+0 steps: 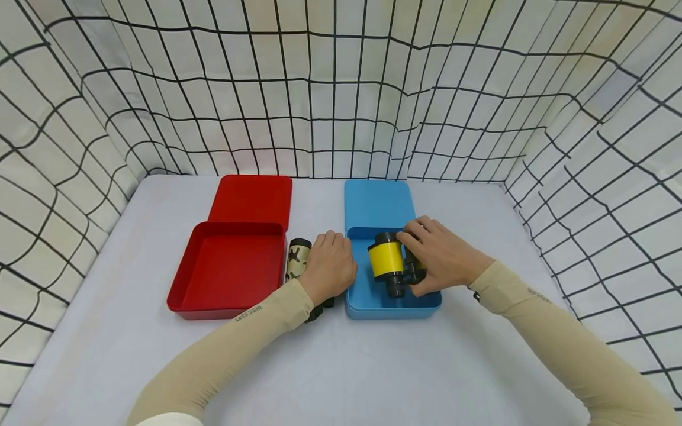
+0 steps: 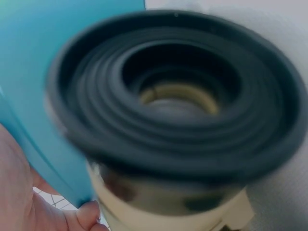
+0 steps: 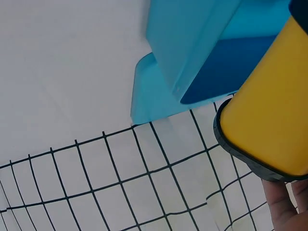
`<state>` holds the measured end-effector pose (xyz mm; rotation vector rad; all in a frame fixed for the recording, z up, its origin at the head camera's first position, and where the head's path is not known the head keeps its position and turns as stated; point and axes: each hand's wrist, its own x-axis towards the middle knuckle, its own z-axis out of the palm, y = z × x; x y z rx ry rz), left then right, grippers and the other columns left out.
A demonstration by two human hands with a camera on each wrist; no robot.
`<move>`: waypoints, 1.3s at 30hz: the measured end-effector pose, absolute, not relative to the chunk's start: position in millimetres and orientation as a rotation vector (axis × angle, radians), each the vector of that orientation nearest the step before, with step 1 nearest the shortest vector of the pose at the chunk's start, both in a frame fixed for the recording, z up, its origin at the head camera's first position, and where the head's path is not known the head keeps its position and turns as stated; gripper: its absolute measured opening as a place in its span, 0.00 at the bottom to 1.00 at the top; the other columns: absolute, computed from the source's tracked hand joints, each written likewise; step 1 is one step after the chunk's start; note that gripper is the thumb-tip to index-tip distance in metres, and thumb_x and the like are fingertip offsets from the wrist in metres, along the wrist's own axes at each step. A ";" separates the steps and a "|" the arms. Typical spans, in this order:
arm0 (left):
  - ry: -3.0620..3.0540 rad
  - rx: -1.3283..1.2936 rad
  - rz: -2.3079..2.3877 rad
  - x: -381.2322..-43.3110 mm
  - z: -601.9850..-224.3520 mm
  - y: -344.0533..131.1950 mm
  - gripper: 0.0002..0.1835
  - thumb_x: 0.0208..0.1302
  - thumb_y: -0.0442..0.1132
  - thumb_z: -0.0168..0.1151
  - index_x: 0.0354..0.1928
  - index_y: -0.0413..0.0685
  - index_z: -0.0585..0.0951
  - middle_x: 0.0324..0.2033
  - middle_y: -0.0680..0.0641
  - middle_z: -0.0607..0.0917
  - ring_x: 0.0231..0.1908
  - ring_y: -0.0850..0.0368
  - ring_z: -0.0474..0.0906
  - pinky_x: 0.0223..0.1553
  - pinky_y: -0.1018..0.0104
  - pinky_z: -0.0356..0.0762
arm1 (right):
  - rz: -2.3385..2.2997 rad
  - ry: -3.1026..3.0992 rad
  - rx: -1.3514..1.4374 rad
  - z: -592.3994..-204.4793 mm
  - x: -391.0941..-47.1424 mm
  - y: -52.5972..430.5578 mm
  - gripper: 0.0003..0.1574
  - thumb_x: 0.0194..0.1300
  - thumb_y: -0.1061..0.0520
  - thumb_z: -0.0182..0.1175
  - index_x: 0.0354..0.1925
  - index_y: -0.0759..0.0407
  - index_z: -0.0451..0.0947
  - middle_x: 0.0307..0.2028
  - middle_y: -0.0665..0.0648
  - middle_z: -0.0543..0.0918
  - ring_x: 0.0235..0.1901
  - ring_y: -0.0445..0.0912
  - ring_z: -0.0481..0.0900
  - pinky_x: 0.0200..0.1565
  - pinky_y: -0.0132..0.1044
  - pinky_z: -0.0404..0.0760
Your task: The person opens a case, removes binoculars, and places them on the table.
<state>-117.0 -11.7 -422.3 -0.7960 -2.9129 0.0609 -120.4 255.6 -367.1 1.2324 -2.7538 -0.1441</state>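
My right hand [image 1: 439, 254] grips a pair of yellow and black binoculars [image 1: 386, 259] over the blue box [image 1: 394, 313]; its fingers curl over the far side of one barrel. In the right wrist view the yellow barrel [image 3: 269, 106] fills the right side, with fingers [image 3: 279, 197] below it. My left hand [image 1: 331, 269] holds the blue box's left rim with curled fingers. Under that hand and wrist lie camouflage-patterned binoculars [image 1: 297, 258], partly hidden, between the two boxes. Their black eyecup [image 2: 178, 144] looms large in the left wrist view.
An open red box [image 1: 229, 313] stands on the left, its lid [image 1: 250, 198] folded back. The blue lid [image 1: 379, 204] also lies back. White table [image 1: 405, 378] surrounds both boxes, and black grid netting [image 1: 334, 89] over white cloth encloses the back and sides.
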 end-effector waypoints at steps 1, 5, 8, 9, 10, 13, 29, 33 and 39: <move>-2.916 -0.795 0.062 -117.1 -422.4 -11.7 0.16 0.74 0.46 0.53 0.39 0.37 0.77 0.32 0.42 0.76 0.39 0.47 0.70 0.43 0.58 0.70 | -0.142 -2.754 1.229 -366.2 -120.4 257.1 0.59 0.43 0.24 0.69 0.64 0.57 0.71 0.54 0.57 0.77 0.54 0.53 0.71 0.60 0.46 0.78; -2.919 -0.792 0.064 -117.2 -422.3 -11.4 0.16 0.74 0.46 0.53 0.40 0.38 0.77 0.32 0.42 0.77 0.39 0.47 0.71 0.43 0.58 0.70 | -0.119 -2.768 1.203 -361.6 -120.8 264.5 0.58 0.42 0.27 0.71 0.64 0.57 0.71 0.54 0.58 0.76 0.54 0.53 0.70 0.59 0.46 0.78; -2.918 -0.793 0.066 -117.2 -421.8 -11.3 0.16 0.75 0.46 0.53 0.40 0.37 0.77 0.33 0.42 0.78 0.39 0.47 0.71 0.43 0.58 0.71 | -0.091 -2.779 1.186 -357.6 -120.0 269.7 0.59 0.41 0.29 0.73 0.64 0.58 0.71 0.54 0.59 0.76 0.54 0.54 0.70 0.58 0.47 0.78; -2.922 -0.791 0.066 -117.3 -421.9 -11.3 0.17 0.75 0.47 0.53 0.40 0.37 0.77 0.33 0.42 0.78 0.39 0.47 0.71 0.44 0.58 0.71 | -0.083 -2.782 1.182 -356.5 -119.8 271.3 0.59 0.40 0.30 0.73 0.64 0.58 0.71 0.54 0.59 0.76 0.55 0.54 0.70 0.58 0.47 0.78; -2.924 -0.791 0.063 -117.5 -422.1 -11.3 0.17 0.75 0.47 0.53 0.41 0.37 0.77 0.34 0.41 0.78 0.40 0.47 0.71 0.44 0.57 0.71 | -0.077 -2.785 1.176 -355.6 -119.9 273.0 0.59 0.40 0.30 0.73 0.64 0.58 0.71 0.54 0.59 0.76 0.55 0.54 0.70 0.58 0.47 0.78; -2.923 -0.790 0.065 -117.7 -422.7 -11.4 0.17 0.75 0.47 0.53 0.40 0.37 0.77 0.34 0.41 0.79 0.40 0.47 0.72 0.44 0.57 0.71 | -0.068 -2.788 1.162 -353.6 -120.9 278.3 0.59 0.40 0.29 0.73 0.64 0.58 0.70 0.54 0.59 0.76 0.55 0.54 0.70 0.58 0.47 0.79; -2.863 -0.808 0.063 -116.1 -422.0 -10.8 0.15 0.74 0.44 0.51 0.35 0.39 0.77 0.31 0.42 0.79 0.37 0.48 0.72 0.41 0.58 0.70 | -0.026 -2.844 0.976 -348.6 -119.1 315.4 0.61 0.39 0.32 0.76 0.65 0.60 0.69 0.57 0.62 0.75 0.59 0.57 0.67 0.58 0.52 0.81; -2.864 -0.807 0.044 -116.4 -422.8 -10.5 0.14 0.74 0.44 0.52 0.36 0.39 0.77 0.31 0.41 0.79 0.37 0.47 0.72 0.41 0.58 0.70 | -0.028 -2.870 0.921 -349.4 -118.9 324.1 0.60 0.38 0.32 0.76 0.64 0.59 0.69 0.57 0.62 0.74 0.59 0.57 0.67 0.58 0.52 0.81; -2.887 -0.804 0.040 -117.6 -422.6 -10.0 0.14 0.74 0.45 0.54 0.37 0.39 0.76 0.32 0.41 0.79 0.38 0.47 0.72 0.42 0.57 0.71 | -0.021 -2.904 0.846 -350.9 -118.4 337.3 0.60 0.39 0.33 0.77 0.65 0.59 0.69 0.58 0.63 0.74 0.60 0.58 0.67 0.58 0.54 0.83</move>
